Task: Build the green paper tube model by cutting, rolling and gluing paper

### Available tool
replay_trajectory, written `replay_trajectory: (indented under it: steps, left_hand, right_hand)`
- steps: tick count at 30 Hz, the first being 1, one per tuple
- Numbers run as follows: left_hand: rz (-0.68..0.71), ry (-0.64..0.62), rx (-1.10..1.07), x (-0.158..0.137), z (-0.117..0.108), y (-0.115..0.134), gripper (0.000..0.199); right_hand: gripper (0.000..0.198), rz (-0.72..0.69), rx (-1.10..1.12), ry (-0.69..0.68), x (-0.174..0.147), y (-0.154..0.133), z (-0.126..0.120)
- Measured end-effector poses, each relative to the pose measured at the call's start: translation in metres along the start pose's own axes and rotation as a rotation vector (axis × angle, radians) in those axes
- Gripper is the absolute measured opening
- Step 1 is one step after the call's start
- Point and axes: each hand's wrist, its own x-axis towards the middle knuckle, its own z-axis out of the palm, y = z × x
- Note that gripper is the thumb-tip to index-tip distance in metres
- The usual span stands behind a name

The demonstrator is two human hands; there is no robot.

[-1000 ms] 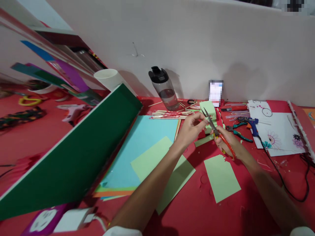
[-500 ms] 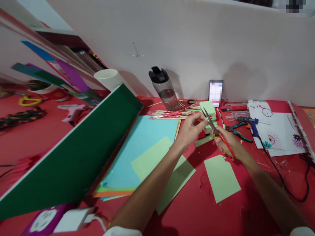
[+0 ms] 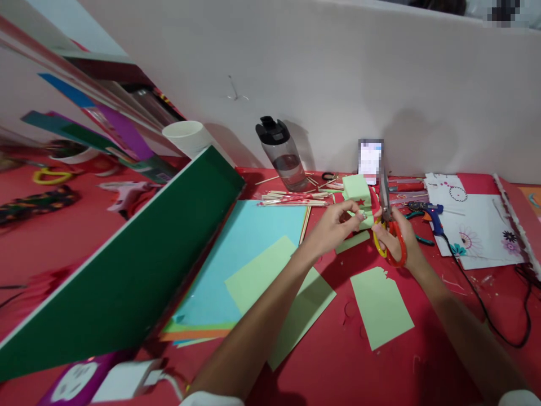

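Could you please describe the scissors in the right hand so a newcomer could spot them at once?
On the red tabletop, look right of the water bottle, in front of the bright phone. There the right hand holds the scissors, blades pointing away from the person. Their red and yellow handles set them apart from the teal-handled pliers nearby.

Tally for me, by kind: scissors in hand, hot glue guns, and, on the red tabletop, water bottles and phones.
Red-and-yellow-handled scissors, in the right hand: 1
Hot glue guns, a pink one and a blue one: 2
Black-lidded water bottle: 1
Phone by the wall: 1
Total: 5
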Motion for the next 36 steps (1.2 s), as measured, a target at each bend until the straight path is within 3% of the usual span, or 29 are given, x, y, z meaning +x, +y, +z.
replay_trajectory:
  steps: [3, 5, 10, 15, 19, 36]
  left_hand:
    - [0.033, -0.129, 0.093, -0.001, 0.002, -0.004, 0.016]
    - [0.051, -0.177, 0.178, -0.002, 0.005, -0.006, 0.014]
    - [0.084, -0.189, 0.279, -0.004, 0.008, -0.009, 0.025]
    - [0.078, -0.200, 0.335, -0.003, 0.006, -0.013, 0.018]
    - [0.043, -0.205, 0.305, -0.003, 0.006, -0.011, 0.010]
    - [-0.011, -0.177, 0.085, -0.004, 0.010, -0.007, 0.010]
  right_hand:
    - [0.046, -0.002, 0.056, 0.158, 0.003, -0.004, -0.001]
    - [0.047, -0.008, 0.059, 0.186, 0.004, -0.008, -0.001]
    - [0.049, 0.011, 0.096, 0.153, 0.004, -0.010, -0.003]
    - [0.047, -0.002, 0.107, 0.104, 0.005, -0.007, -0.004]
    - [0.047, -0.004, 0.108, 0.109, 0.005, -0.009, -0.004]
    - [0.046, -0.036, 0.137, 0.226, 0.004, -0.009, -0.003]
